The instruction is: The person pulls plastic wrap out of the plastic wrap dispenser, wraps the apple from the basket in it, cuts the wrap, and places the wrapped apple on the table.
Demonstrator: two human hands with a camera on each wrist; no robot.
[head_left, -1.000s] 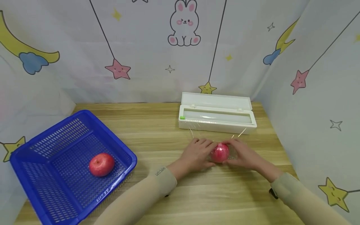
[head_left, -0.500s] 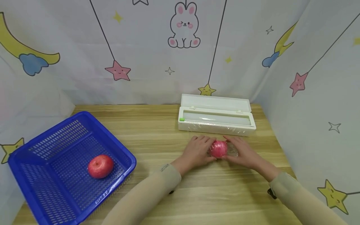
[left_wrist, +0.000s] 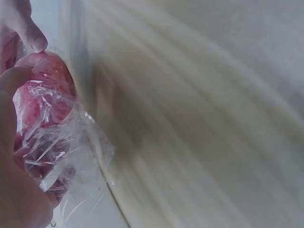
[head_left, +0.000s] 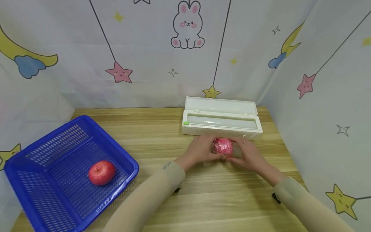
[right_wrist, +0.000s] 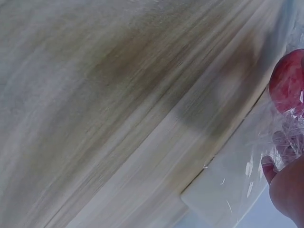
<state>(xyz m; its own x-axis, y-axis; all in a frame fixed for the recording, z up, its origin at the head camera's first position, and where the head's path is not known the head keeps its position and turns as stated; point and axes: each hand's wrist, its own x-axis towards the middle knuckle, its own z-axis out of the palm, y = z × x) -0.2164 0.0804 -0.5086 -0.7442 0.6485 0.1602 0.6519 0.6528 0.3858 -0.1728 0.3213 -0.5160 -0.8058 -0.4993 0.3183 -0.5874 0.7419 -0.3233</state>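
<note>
A red apple (head_left: 223, 146) in crinkled clear film (left_wrist: 80, 147) is between the 2 hands, just in front of the white film box, on the person's side of it. The apple is roundish, with no clear long axis; what counts is that it lies between the palms, nearer the left. The left hand (head_left: 201, 149) holds its left side, fingers curved over the far edge and thumb along the near edge. The right hand (head_left: 247, 154) holds it from the right in a wider curve, with film in the gap before the palm; the 2 thumbs nearly meet in front. Behind, the film box (head_left: 215, 131) runs left to right, parallel to the line between the hands, lid raised, a roll inside; whether the film joins it, I cannot tell. Well apart to the left, a blue basket (head_left: 116, 192) holds 1 bare apple (head_left: 101, 173) on the wooden table (head_left: 162, 129).
</note>
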